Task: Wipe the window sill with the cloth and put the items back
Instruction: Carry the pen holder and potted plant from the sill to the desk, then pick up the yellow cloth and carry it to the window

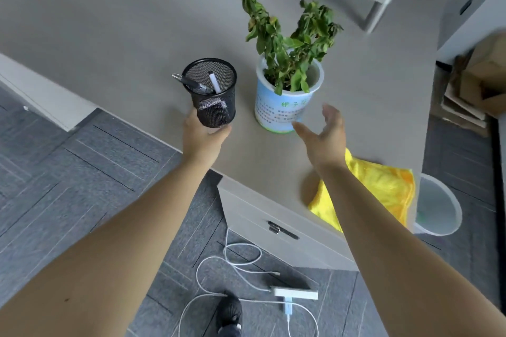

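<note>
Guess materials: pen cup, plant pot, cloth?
Pen cup: black metal mesh, going by the see-through weave. Plant pot: probably plastic, smooth white rim, printed label. Cloth: yellow, fuzzy nap, likely microfibre.

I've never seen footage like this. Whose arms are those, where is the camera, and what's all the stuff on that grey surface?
There is no machine here: the arms belong to a person, and the single camera is worn on their head, looking forward and down, so you see roughly what they see.

The left hand grips a black mesh pen holder with a few pens in it. The right hand is open, fingers spread, just beside a potted plant in a white and blue pot, not gripping it.

Both stand on a grey desk-like surface. A yellow cloth lies near its front right corner, partly under the right forearm. On the floor below are white cables, a power strip and a wastebasket.
</note>
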Demonstrator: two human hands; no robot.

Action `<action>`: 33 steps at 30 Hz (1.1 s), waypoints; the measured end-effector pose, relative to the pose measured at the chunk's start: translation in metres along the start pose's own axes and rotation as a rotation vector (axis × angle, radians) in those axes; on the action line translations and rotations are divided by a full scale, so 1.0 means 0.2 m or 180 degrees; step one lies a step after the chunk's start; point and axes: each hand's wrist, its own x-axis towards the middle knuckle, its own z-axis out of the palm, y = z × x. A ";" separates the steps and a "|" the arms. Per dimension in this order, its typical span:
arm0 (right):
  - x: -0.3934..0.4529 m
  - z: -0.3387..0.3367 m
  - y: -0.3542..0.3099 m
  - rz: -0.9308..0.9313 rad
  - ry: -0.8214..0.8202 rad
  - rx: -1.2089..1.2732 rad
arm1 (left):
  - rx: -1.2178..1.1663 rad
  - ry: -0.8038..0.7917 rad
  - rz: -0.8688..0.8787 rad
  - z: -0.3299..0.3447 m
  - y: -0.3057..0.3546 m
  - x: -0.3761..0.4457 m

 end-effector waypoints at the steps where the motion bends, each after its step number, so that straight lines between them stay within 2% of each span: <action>1: -0.04 -0.06 0.02 -0.0020 0.0054 -0.0056 | 0.0131 0.0070 -0.0096 0.02 0.02 -0.07; 3: -0.11 -0.17 0.04 0.0003 0.0117 -0.0151 | 0.0314 -0.0092 -0.0307 0.08 0.05 -0.19; 7: -0.27 -0.37 0.16 0.0198 0.0302 -0.0517 | 0.0428 -0.0587 -0.0248 0.26 0.13 -0.43; 11: -0.35 -0.49 0.29 0.0862 0.0539 -0.1019 | 0.0492 -0.1136 -0.0346 0.44 0.18 -0.55; 17: -0.32 -0.58 0.39 0.1612 0.0848 -0.0266 | 0.0571 -0.1585 -0.0578 0.64 0.25 -0.52; 22: -0.22 -0.57 0.40 0.2190 0.0832 0.0333 | 0.0478 -0.1765 -0.0942 0.73 0.24 -0.44; 25: -0.21 -0.58 0.40 0.2031 0.0744 0.0261 | 0.0437 -0.1919 -0.1095 0.75 0.25 -0.42; 28: -0.26 -0.64 0.39 0.1703 0.0867 0.0297 | 0.0426 -0.1958 -0.0844 0.77 0.31 -0.47; 33: -0.46 -0.94 0.39 0.1389 0.1401 0.0459 | 0.0181 -0.2141 -0.0206 0.88 0.49 -0.71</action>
